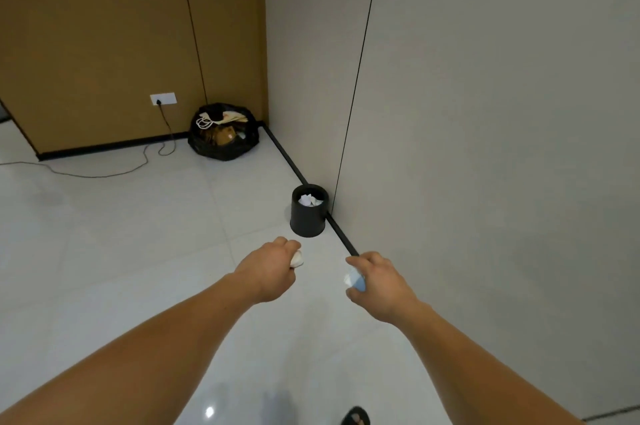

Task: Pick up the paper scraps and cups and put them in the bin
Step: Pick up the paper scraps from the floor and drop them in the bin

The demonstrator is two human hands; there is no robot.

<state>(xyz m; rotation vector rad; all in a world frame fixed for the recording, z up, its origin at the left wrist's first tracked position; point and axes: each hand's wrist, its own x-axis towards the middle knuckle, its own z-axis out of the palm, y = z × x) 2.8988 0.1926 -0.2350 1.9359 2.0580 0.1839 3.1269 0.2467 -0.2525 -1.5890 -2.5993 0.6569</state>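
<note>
While one bin stands ahead, left hand grips one paper scrap, right hand grips one cup

Single view, head-worn, wide-angle. Looks forward and down along both forearms, high above floor. Left hand gripping paper scrap and right hand gripping cup sit near frame centre, closest to lens. Bin just beyond both grips, farther from camera. Wall runs right of right grip.
</note>
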